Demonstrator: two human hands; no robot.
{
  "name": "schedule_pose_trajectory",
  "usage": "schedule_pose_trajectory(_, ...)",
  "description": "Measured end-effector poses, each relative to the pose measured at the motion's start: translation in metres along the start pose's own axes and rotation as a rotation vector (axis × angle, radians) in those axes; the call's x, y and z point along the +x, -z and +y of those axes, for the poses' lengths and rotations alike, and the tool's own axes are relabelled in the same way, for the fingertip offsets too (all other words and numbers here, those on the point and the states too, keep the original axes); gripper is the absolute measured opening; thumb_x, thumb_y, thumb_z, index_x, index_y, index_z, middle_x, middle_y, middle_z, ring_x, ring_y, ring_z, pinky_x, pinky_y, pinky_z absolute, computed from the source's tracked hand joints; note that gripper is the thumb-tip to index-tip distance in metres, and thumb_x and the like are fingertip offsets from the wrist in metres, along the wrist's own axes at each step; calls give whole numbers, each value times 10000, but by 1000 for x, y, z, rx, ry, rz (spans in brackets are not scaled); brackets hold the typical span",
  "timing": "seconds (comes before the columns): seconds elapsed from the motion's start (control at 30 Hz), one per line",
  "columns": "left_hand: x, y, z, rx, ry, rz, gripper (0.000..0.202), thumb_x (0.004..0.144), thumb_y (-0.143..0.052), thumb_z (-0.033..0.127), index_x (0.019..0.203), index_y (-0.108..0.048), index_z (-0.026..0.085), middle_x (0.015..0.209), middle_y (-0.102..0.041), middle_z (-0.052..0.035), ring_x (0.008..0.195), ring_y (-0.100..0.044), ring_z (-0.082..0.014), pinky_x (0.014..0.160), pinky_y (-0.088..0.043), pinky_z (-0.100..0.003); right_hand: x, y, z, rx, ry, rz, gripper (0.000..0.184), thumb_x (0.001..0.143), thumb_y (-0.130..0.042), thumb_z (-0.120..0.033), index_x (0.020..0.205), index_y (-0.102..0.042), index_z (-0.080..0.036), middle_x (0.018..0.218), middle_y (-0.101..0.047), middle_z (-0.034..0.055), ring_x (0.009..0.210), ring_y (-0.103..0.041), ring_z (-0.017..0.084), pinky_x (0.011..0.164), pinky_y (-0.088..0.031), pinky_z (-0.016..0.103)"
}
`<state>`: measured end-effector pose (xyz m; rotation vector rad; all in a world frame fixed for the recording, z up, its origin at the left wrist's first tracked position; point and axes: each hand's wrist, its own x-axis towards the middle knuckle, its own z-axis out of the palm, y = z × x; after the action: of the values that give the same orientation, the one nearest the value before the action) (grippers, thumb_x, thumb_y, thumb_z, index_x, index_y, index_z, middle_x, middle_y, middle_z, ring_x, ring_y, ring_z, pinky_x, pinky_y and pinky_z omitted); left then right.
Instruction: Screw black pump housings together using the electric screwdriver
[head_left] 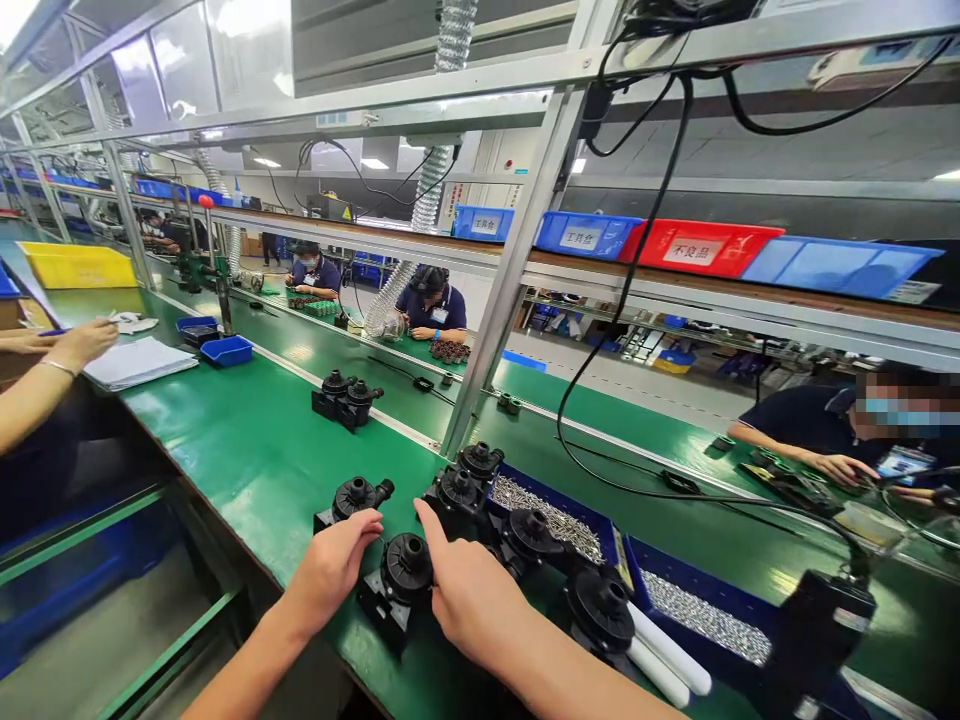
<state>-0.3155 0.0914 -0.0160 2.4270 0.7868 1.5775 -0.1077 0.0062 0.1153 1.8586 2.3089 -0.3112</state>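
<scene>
A black pump [406, 572] with a round ribbed top stands near the bench's front edge, between my two hands. On its left is my left hand [334, 565], fingers bent and pressed together; whatever they hold, if anything, is hidden. Just behind those fingertips sits another black pump [355, 497] with a side spout. My right hand [476, 600] lies against the right side of the front pump, index finger stretched out and thumb apart from it. Past that finger are more black pumps [459, 490], and one [531, 532] stands farther right. Another pump [602, 605] is beyond my right wrist.
Blue bins of small metal parts [551, 515] line the right, beside white rods [667, 655] and a black device [817, 630]. A metal post [495, 310] rises behind the pumps. More pumps [346, 398] stand farther back. A co-worker's hand [86, 342] is at far left, near papers [142, 362].
</scene>
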Motion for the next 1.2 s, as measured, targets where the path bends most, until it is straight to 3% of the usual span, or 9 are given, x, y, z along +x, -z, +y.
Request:
schedule_pose_trajectory(0.37, 10, 1, 5, -9, -97, -113, 346, 1115, -460, 133, 1444, -558, 181, 1100, -808, -68, 980, -811, -179, 899, -686, -270, 10, -8, 9, 118, 36, 28, 1009, 930, -656, -73, 1748, -67, -102, 1189, -778, 217, 1095, -726, 394, 927, -561, 450)
schedule_pose_trajectory(0.53, 7, 5, 6, 64, -133, -160, 431, 1079, -436, 58, 1477, -549, 174, 1169, -802, -91, 1040, -804, -201, 945, -681, -322, 12, 3, 22, 437, 30, 41, 1053, 848, -768, -44, 1735, -204, -117, 1008, -835, 116, 1017, -759, 330, 903, -558, 400)
schedule_pose_trajectory(0.7, 13, 5, 7, 16, -76, -207, 400, 1098, -452, 100, 1471, -564, 191, 1125, -808, -67, 987, -804, -188, 897, -676, -290, 27, 7, 49, 885, 103, 288, 822, 863, -693, -77, 1627, -401, -162, 947, -832, 29, 856, -770, 214, 863, -587, 343)
schedule_pose_trajectory(0.8, 17, 7, 6, -60, -13, -219, 462, 1114, -469, 149, 1565, -490, 246, 1085, -826, -27, 941, -812, -168, 865, -674, -257, 37, 1, 57, 902, 164, 393, 657, 891, -620, -90, 1533, -505, -162, 1017, -834, 52, 937, -779, 217, 929, -593, 370)
schedule_pose_trajectory(0.9, 12, 8, 11, -113, 75, -194, 536, 1110, -477, 161, 1623, -431, 311, 1170, -834, -17, 1011, -820, -166, 911, -674, -258, 42, -5, 59, 911, 197, 421, 585, 930, -593, -136, 1512, -542, -161, 1105, -836, 80, 1049, -784, 236, 1003, -587, 408)
schedule_pose_trajectory(0.97, 2, 4, 20, -126, 172, -173, 596, 1073, -590, 213, 1633, -421, 328, 1333, -782, -52, 1177, -779, -214, 999, -662, -327, 45, -5, 58, 925, 187, 406, 618, 930, -628, -179, 1540, -532, -144, 1111, -842, 89, 1079, -787, 255, 1050, -572, 438)
schedule_pose_trajectory(1.07, -16, -9, 36, -138, 263, -163, 930, 876, -846, 268, 1670, -364, 303, 1555, -624, -134, 1391, -643, -344, 1120, -589, -501, 49, -1, 56, 935, 160, 333, 771, 872, -724, -199, 1597, -479, -107, 1044, -856, 83, 1031, -801, 278, 1053, -569, 461)
schedule_pose_trajectory(1.13, -27, -16, 43, -160, 270, -146, 1025, 815, -852, 217, 1691, -322, 286, 1580, -591, -166, 1396, -633, -380, 1127, -573, -553, 54, 1, 53, 968, 145, 284, 848, 831, -782, -193, 1611, -462, -107, 990, -858, 75, 975, -807, 279, 978, -595, 434)
schedule_pose_trajectory(1.2, -35, -16, 43, -192, 292, -150, 993, 832, -781, 170, 1697, -305, 280, 1552, -613, -170, 1361, -665, -367, 1113, -588, -544, 59, 0, 50, 1015, 124, 237, 856, 801, -820, -173, 1587, -486, -121, 952, -855, 73, 924, -807, 267, 866, -607, 372)
